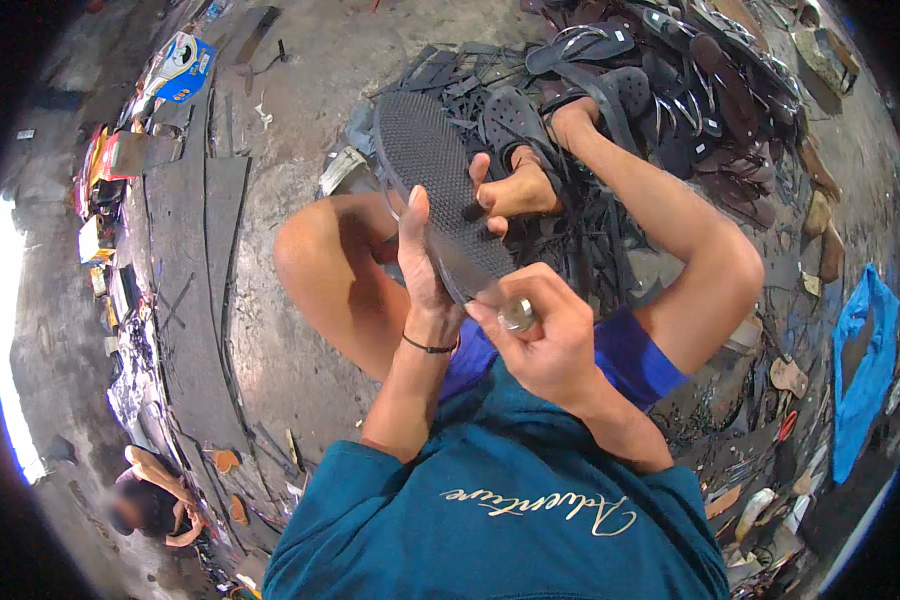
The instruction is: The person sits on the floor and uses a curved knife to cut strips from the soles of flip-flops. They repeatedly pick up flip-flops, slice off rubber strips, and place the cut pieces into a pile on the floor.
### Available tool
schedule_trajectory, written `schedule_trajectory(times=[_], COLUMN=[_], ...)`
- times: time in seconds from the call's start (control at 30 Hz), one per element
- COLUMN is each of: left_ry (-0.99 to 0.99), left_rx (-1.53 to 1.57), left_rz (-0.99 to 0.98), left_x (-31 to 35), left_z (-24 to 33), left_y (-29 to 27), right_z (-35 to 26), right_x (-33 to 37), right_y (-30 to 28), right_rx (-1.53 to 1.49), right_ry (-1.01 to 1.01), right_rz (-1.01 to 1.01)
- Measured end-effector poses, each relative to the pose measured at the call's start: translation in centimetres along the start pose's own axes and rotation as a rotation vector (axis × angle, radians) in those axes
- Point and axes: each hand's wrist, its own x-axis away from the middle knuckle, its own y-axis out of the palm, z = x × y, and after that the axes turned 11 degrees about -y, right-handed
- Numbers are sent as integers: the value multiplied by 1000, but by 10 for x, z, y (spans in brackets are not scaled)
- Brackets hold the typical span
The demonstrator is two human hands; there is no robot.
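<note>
On the bare concrete floor [300, 60], heaped black sandals [670, 80], rubber sheets [195, 250].

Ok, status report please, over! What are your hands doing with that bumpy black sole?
Left hand steadies the black sole edge. Right hand grips a small metal tool against its near end. Foot braces it. Nothing in the way.

Sandal pile [690, 90], blue cloth [865, 370], rubber sheets [195, 260]

Dark textured sandal sole [438, 190], elongated oval, tilted on edge above the knees; a short metal-handled blade [505, 305] meets its near end.
</note>
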Motion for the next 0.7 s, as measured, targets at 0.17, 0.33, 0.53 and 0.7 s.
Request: schedule_trajectory(times=[0.17,0.33,0.53,0.7], left_ry=[41,28,29,20], left_rx=[342,497,497,453], left_rz=[-116,-149,-131,-153], left_x=[-11,-15,-22,-25], left_z=[-1,0,0,0], left_y=[22,22,21,22], right_z=[-9,9,7,5], right_x=[-6,-3,-6,-11], right_y=[-18,-34,-30,-27], right_rx=[-394,-385,-438,-523], right_ry=[507,523,505,510], right_rz=[185,305,235,179])
